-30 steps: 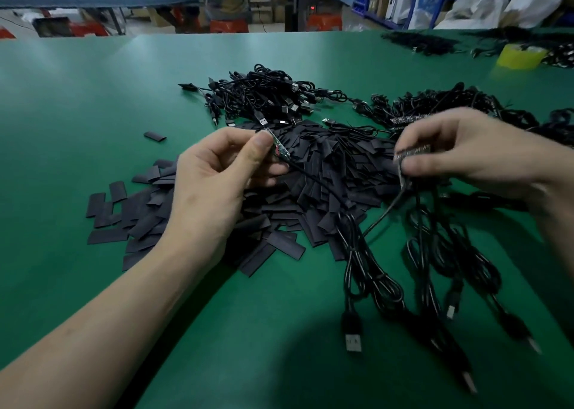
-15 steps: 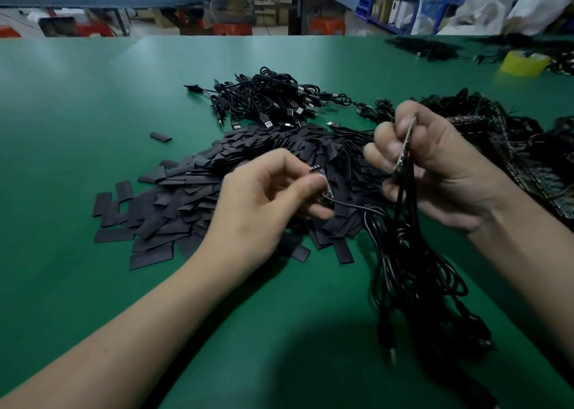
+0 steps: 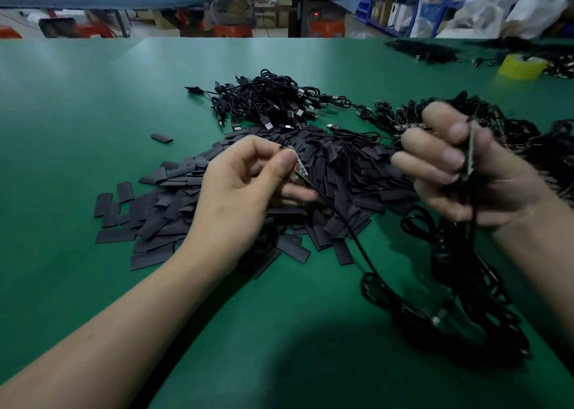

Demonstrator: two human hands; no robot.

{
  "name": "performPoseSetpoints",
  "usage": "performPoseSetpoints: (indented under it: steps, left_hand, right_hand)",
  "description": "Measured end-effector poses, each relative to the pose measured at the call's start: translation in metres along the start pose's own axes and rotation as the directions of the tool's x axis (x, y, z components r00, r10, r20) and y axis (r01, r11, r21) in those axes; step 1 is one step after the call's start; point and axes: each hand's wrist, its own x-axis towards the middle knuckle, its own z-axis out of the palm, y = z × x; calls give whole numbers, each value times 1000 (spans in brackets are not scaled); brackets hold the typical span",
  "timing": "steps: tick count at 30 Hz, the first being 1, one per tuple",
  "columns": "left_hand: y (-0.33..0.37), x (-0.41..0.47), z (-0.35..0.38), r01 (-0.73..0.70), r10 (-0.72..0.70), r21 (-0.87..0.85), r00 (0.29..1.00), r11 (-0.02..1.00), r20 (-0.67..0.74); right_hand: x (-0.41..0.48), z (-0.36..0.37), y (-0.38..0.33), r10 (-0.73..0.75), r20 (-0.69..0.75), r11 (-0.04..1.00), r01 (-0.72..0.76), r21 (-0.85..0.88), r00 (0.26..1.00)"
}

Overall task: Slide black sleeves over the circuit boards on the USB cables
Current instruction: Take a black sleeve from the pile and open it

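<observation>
Left hand [image 3: 245, 191]: thumb and forefinger pinch a bare circuit board [image 3: 300, 168], its cable [image 3: 360, 255] trailing to the tabletop [image 3: 93, 104]. Right hand [image 3: 484, 178]: fingers [image 3: 435, 157] clenched round a bundle of USB cables [image 3: 447, 253]. Black sleeves [image 3: 348, 175] heaped loose on the tabletop under and behind the hands

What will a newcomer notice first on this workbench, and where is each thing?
A big pile of black sleeves covers the middle of the green table, with a heap of USB cables behind it. In front, the left hand pinches a small circuit board, and the right hand grips a bundle of cables that hangs down.
</observation>
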Motion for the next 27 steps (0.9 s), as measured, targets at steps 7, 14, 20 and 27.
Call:
performPoseSetpoints:
  steps: [7,14,20,27]
  left_hand:
    - [7,1,-5,-43,43,3,999,999,-28]
    - [5,2,-6,-157,168,220,985,963,-31]
    - [-2,4,-9,-185,191,376,981,908,23]
    - [2,11,-27,-412,99,839,909,356,404]
  right_hand:
    - [-19,-17,-24,116,-436,729,-375,-573,892]
    - [10,4,-4,-245,-439,-49,-464,-885,864]
    - [28,25,52,-83,-386,155,-370,-916,919]
    - [23,14,51,-146,-524,132,-509,-851,839]
